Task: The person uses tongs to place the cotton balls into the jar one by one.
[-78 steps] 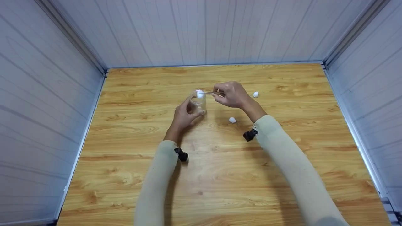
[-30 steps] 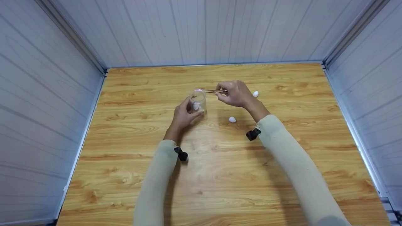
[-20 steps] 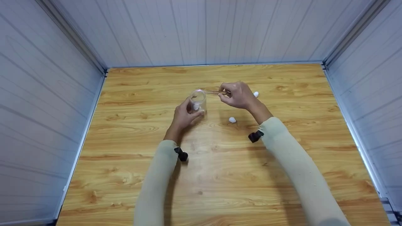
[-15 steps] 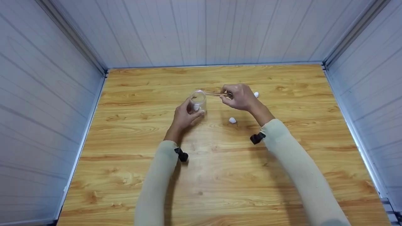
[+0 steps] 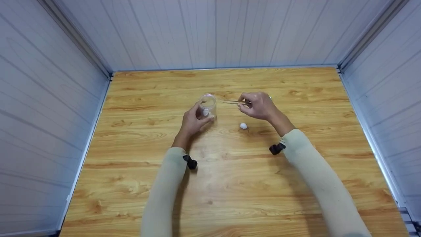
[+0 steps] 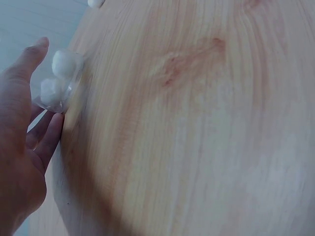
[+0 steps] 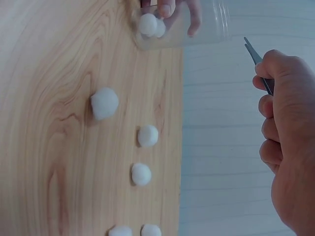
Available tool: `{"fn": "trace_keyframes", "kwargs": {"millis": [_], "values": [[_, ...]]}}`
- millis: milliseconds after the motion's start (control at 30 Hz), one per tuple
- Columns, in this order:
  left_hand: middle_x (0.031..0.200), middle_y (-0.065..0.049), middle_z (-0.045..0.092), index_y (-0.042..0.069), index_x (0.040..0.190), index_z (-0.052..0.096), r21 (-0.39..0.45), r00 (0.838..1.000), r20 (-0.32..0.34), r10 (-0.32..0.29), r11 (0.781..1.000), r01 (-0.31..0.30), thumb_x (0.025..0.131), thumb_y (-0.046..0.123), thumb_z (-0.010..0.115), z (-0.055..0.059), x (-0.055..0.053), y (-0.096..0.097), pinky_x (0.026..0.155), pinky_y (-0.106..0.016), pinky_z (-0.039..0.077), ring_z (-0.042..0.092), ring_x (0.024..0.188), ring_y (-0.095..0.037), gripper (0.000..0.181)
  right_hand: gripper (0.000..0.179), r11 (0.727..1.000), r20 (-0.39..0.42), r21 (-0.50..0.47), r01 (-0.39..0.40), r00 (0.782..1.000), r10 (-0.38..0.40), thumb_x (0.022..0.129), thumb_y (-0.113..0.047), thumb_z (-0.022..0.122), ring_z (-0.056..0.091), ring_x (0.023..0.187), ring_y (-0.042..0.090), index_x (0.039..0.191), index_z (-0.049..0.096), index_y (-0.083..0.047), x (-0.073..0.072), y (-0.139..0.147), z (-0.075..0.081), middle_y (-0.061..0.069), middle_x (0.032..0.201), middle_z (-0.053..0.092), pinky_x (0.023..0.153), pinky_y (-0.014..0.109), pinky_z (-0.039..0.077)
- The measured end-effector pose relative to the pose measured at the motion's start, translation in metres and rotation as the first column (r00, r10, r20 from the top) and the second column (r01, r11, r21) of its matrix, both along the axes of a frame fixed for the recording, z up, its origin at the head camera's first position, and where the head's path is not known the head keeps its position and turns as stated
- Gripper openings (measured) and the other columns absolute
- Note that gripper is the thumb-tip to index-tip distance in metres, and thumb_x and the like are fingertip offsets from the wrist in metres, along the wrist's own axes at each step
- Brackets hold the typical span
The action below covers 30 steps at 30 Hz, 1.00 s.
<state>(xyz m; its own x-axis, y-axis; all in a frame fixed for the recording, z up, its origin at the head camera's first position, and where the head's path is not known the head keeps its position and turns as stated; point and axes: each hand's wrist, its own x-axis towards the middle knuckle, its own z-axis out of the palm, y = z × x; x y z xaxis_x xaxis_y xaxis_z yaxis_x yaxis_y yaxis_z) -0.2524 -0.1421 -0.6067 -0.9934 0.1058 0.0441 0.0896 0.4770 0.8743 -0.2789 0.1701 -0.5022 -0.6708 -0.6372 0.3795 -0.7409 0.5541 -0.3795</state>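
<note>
My left hand (image 5: 193, 121) holds a clear jar (image 5: 212, 110) upright on the table, thumb on one side and fingers on the other. Two white cotton balls, one of them a near ball (image 7: 147, 24), lie at the bottom of the jar in the right wrist view. To the right of the jar's mouth, my right hand (image 5: 258, 105) pinches a pair of tweezers (image 5: 233, 102). The tweezers' tips point left toward the jar, slightly apart with nothing between them. A loose cotton ball (image 5: 243, 125) sits on the table below the right hand.
Several more cotton balls, among them a middle ball (image 7: 147, 135) and a lower ball (image 7: 141, 174), lie on the wood-grain table (image 5: 210, 197) in the right wrist view. Pale panel walls (image 5: 213, 33) close off the back and both sides.
A cotton ball held by the tweezers at the jar's mouth has been let go into the jar. The right hand has drawn the tweezers away rightward and slightly nearer; the left hand stays put.
</note>
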Motion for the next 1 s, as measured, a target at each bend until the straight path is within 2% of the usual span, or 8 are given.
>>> {"fn": "trace_keyframes", "kwargs": {"millis": [233,400,500,633,833,1000], "values": [[0.142,-0.017,0.075,0.021,0.162,0.058,-0.016,1.000,-0.029,0.008,1.000,-0.008,0.094,0.045,0.094,-0.016,-0.008,-0.004,0.111,-0.038,0.060,0.073,0.130,-0.027,0.080,0.012,0.999,0.014,0.014,0.031,0.999,-0.031,0.103,-0.014,0.074,0.051,0.058,0.017,0.106,0.076,-0.002,0.004,0.015,-0.010,0.015,0.073,0.073,0.061,0.033,0.039],[0.135,-0.019,0.075,0.016,0.161,0.057,0.003,1.000,-0.020,-0.010,1.000,0.010,0.097,0.034,0.092,-0.005,-0.002,-0.002,0.111,-0.045,0.061,0.073,0.127,-0.031,0.076,0.011,0.998,0.031,0.021,0.059,0.998,-0.060,0.103,-0.014,0.074,0.051,0.062,0.015,0.105,0.076,-0.003,0.007,0.027,-0.015,0.014,0.076,0.074,0.062,0.034,0.041],[0.138,-0.018,0.074,0.014,0.163,0.055,0.002,1.000,0.005,-0.001,1.000,0.001,0.097,0.028,0.092,0.002,0.001,0.001,0.114,-0.048,0.059,0.072,0.131,-0.032,0.076,0.012,0.997,0.038,0.028,0.069,0.997,-0.070,0.103,-0.014,0.076,0.052,0.062,0.015,0.106,0.077,-0.003,0.008,0.033,-0.016,0.015,0.077,0.075,0.063,0.035,0.043],[0.141,-0.018,0.074,0.013,0.162,0.054,-0.004,1.000,0.018,0.005,1.000,-0.005,0.098,0.029,0.091,0.002,0.001,0.000,0.115,-0.048,0.058,0.071,0.132,-0.031,0.076,0.013,0.996,0.034,0.038,0.081,0.996,-0.082,0.102,-0.014,0.077,0.052,0.062,0.017,0.106,0.077,-0.002,0.009,0.041,-0.017,0.016,0.076,0.075,0.063,0.036,0.043],[0.141,-0.019,0.074,0.012,0.162,0.055,0.009,1.000,0.010,0.003,1.000,-0.003,0.098,0.028,0.091,0.003,0.001,0.000,0.115,-0.048,0.058,0.071,0.133,-0.031,0.075,0.012,0.993,0.028,0.052,0.107,0.994,-0.108,0.102,-0.014,0.076,0.049,0.063,0.011,0.106,0.077,-0.002,0.010,0.055,-0.019,0.014,0.076,0.074,0.062,0.034,0.042],[0.141,-0.019,0.074,0.015,0.163,0.055,0.009,1.000,0.000,0.015,1.000,-0.015,0.096,0.027,0.093,0.003,0.001,0.001,0.115,-0.047,0.059,0.071,0.132,-0.030,0.078,0.012,0.991,0.029,0.049,0.124,0.992,-0.126,0.100,-0.013,0.077,0.055,0.063,0.018,0.105,0.076,-0.002,0.011,0.064,-0.019,0.015,0.076,0.074,0.063,0.037,0.044]]}}
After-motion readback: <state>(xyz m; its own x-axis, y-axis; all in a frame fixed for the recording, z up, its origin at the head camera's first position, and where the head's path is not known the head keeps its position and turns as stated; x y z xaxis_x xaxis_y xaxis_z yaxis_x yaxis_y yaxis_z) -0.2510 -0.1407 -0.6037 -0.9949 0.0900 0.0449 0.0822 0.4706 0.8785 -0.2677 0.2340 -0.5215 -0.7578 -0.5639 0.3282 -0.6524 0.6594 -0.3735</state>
